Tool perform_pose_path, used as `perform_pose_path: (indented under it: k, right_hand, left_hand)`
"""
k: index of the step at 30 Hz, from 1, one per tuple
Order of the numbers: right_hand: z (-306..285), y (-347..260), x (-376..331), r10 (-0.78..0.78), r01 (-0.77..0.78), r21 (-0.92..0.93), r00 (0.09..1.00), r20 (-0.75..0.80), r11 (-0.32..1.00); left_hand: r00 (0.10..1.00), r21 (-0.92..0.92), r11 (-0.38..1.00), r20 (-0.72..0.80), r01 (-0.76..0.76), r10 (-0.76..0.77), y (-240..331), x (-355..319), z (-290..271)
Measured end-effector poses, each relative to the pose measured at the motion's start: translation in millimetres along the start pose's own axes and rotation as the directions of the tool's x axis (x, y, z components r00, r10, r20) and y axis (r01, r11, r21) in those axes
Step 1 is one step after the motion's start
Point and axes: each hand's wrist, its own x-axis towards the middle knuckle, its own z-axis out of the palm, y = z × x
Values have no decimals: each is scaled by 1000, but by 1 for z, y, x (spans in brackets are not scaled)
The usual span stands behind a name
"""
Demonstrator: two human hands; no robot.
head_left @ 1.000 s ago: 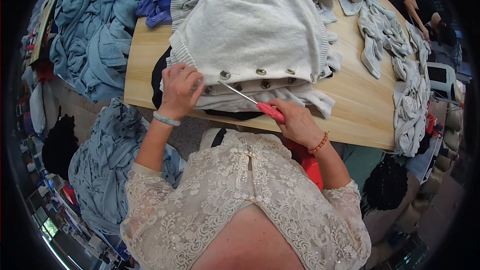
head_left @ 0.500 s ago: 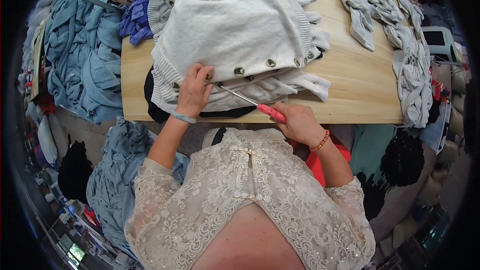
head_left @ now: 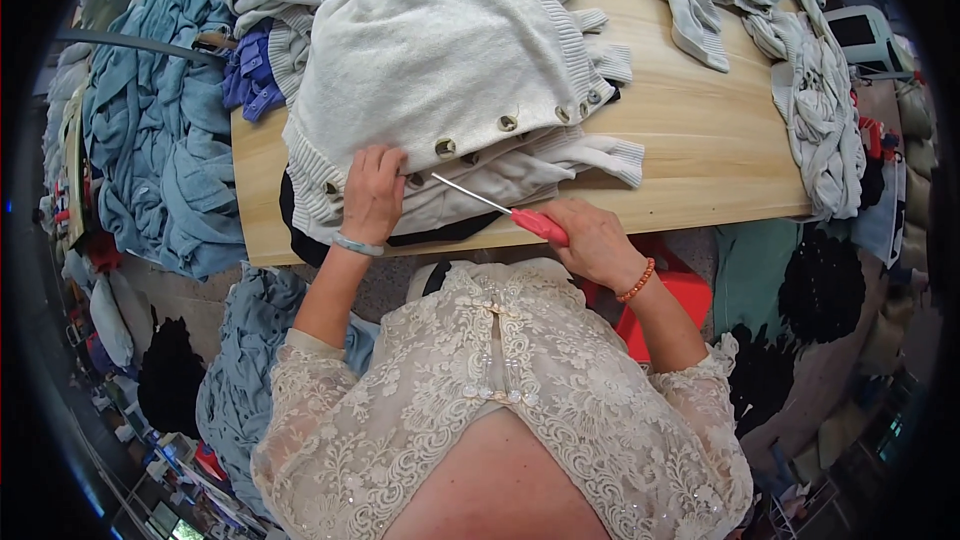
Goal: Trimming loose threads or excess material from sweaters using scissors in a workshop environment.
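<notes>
A cream knitted cardigan (head_left: 430, 70) lies over other cream knitwear on the table, its buttoned edge toward me. Large dark mottled buttons (head_left: 445, 148) line that edge. My left hand (head_left: 374, 195) pinches the edge at its left part, with the fingertips partly hidden against the knit. In my right hand (head_left: 592, 242) is a red-handled tool with a thin metal shaft (head_left: 540, 226). The shaft points up and left, its tip just right of a button (head_left: 416, 180) beside my left fingers. Whether the tip touches the fabric is hard to tell.
Blue-grey knitwear (head_left: 155, 120) is heaped at the left, beside a folded purple garment (head_left: 252, 75). More cream knitwear (head_left: 820, 130) trails along the right side of the wooden table (head_left: 700, 140). Below the table's front edge stands a red stool (head_left: 675, 305).
The tool's tip has come slightly away from the button by my left fingers. My left hand stays on the cardigan's edge. The whole view has shifted a little.
</notes>
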Motion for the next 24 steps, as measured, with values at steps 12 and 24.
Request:
perform_pose_path:
  k: [12,24]
  right_hand:
    - [-5,-10,1,18,-19,47,1000,15,999]
    - [-3,8,-25,181,-174,-67,977,112,982]
  left_hand:
    - [976,-75,996,207,-50,65,-4,14,-11]
    - [955,-154,988,288,-27,71,18,36,44]
